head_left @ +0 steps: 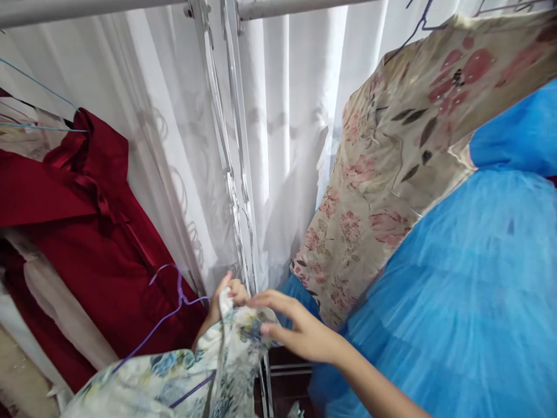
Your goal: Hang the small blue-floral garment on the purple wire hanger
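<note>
A white dress [174,383] with blue and yellow flowers is at the bottom centre, tilted on a purple wire hanger [181,296]. My left hand [230,296] is closed around the upper part of the dress, its fingers folded over the white fabric. To the right, my right hand [300,331] reaches over the same upper part. Its thumb and fingers are stretched out and apart, with the fingertips close to my left hand and the thumb against the flowered cloth. The hanger's hook sticks up to the left of my hands.
Dark red garments [113,232] hang at the left. On the right hang a beige floral garment [383,157] and a blue tulle dress [461,278]. White metal rack posts [239,145] and overhead bars stand before a white curtain [287,104].
</note>
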The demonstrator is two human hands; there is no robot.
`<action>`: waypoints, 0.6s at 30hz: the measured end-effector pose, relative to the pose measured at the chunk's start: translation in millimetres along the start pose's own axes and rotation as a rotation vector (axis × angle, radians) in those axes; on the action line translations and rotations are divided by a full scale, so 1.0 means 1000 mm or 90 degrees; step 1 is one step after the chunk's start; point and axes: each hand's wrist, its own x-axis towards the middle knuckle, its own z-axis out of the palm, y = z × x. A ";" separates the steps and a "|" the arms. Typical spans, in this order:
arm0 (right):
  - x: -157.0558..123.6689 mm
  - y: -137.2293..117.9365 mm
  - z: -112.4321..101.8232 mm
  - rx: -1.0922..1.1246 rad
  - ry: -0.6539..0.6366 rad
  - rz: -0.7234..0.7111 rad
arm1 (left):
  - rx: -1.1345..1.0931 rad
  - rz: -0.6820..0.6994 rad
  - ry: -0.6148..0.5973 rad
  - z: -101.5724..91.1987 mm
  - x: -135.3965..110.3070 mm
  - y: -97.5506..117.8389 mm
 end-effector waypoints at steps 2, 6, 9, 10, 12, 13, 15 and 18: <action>-0.020 0.028 -0.010 -0.066 0.131 0.068 | -0.151 -0.072 -0.177 0.032 0.006 0.017; -0.087 0.066 -0.037 -0.058 0.307 0.222 | -0.354 -0.145 -0.431 0.079 0.040 0.056; -0.150 0.078 -0.055 -0.024 0.469 0.333 | -0.427 -0.159 -0.517 0.097 0.080 0.077; -0.170 0.080 -0.059 -0.021 0.496 0.369 | -0.440 -0.156 -0.526 0.100 0.093 0.082; -0.203 0.082 -0.063 -0.010 0.520 0.427 | -0.453 -0.137 -0.517 0.100 0.116 0.087; -0.215 0.082 -0.063 -0.004 0.520 0.449 | -0.453 -0.121 -0.501 0.097 0.125 0.088; -0.231 0.081 -0.060 0.004 0.516 0.479 | -0.440 -0.084 -0.453 0.086 0.136 0.088; -0.230 0.081 -0.045 0.002 0.512 0.502 | -0.384 -0.026 -0.331 0.067 0.134 0.079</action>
